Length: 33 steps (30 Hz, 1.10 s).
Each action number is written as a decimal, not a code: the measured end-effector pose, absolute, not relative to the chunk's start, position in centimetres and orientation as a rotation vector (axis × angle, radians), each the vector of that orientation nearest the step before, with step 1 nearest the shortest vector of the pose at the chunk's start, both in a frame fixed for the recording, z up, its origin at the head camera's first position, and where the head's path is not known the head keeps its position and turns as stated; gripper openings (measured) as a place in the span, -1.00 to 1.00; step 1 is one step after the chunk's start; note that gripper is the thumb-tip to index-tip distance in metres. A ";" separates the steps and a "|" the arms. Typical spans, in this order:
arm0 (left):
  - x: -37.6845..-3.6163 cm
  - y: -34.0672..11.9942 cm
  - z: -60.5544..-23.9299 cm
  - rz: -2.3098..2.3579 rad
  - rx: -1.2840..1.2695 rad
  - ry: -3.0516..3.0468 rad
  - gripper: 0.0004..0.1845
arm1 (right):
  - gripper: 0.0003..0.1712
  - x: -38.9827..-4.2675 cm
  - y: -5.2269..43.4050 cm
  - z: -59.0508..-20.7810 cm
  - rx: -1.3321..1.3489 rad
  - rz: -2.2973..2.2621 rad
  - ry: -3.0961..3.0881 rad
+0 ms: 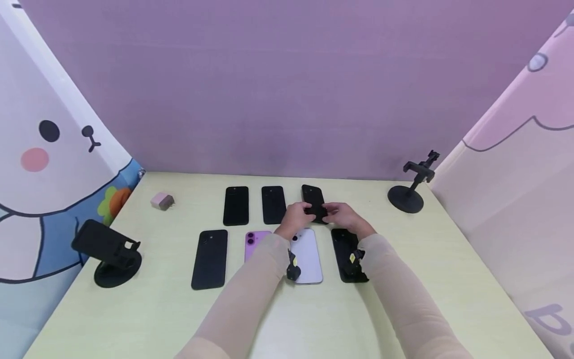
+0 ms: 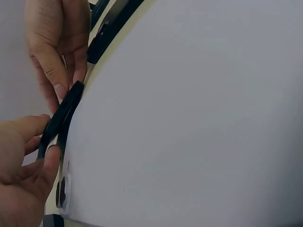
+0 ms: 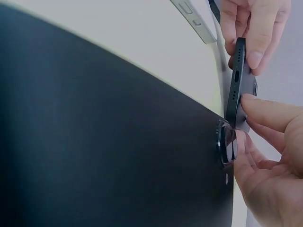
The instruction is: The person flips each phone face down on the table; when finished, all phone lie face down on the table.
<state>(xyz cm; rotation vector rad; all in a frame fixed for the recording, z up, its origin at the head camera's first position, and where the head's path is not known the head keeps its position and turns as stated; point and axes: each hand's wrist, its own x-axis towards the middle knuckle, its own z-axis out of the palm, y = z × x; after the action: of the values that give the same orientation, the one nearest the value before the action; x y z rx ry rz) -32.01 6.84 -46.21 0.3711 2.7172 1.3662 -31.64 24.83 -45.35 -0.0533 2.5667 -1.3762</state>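
A black phone [image 1: 313, 196] in the back row is gripped at its near end by both hands. My left hand [image 1: 295, 219] pinches its left corner and my right hand [image 1: 345, 218] pinches the right one. The right wrist view shows the phone's bottom edge [image 3: 236, 78] with its charging port, between the fingers of both hands. Under the left wrist lies a white phone [image 1: 308, 262], camera side up. Below the right wrist is another black phone [image 1: 344, 254], its camera lens [image 3: 228, 144] close by the right fingers.
Two black phones [image 1: 235, 207] [image 1: 273, 205] lie further left in the back row. In front are a dark phone [image 1: 209, 259] and a purple phone [image 1: 252, 243], partly covered by the left sleeve. Black stands [image 1: 116, 267] [image 1: 405, 198] flank them; a pink charger [image 1: 162, 200] sits back left.
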 end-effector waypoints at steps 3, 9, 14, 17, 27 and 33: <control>-32.0 6.7 -46.2 1.325 0.353 2.721 -0.56 | -0.39 -31.7 24.6 -45.4 -0.044 -1.350 2.591; -32.4 6.5 -46.5 1.267 0.380 2.740 -0.52 | -0.39 -31.7 24.3 -45.3 -0.042 -1.327 2.608; -32.8 6.4 -46.8 1.245 0.394 2.750 -0.49 | -0.39 -31.7 24.2 -45.4 -0.046 -1.322 2.607; -32.9 6.3 -46.8 1.255 0.384 2.731 -0.48 | -0.38 -31.7 24.1 -45.4 -0.050 -1.317 2.608; -32.6 5.7 -46.5 1.127 0.400 2.757 -0.47 | -0.37 -31.9 23.4 -45.3 -0.046 -1.292 2.608; -32.3 5.2 -46.0 1.043 0.515 2.759 -0.45 | -0.41 -31.8 23.5 -44.8 -0.104 -1.078 2.744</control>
<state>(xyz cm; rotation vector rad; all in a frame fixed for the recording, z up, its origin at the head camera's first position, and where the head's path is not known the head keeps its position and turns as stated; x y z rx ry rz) -32.33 5.15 -46.00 0.5146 2.7590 1.0432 -31.79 23.55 -44.81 -0.1036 2.7444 -1.0785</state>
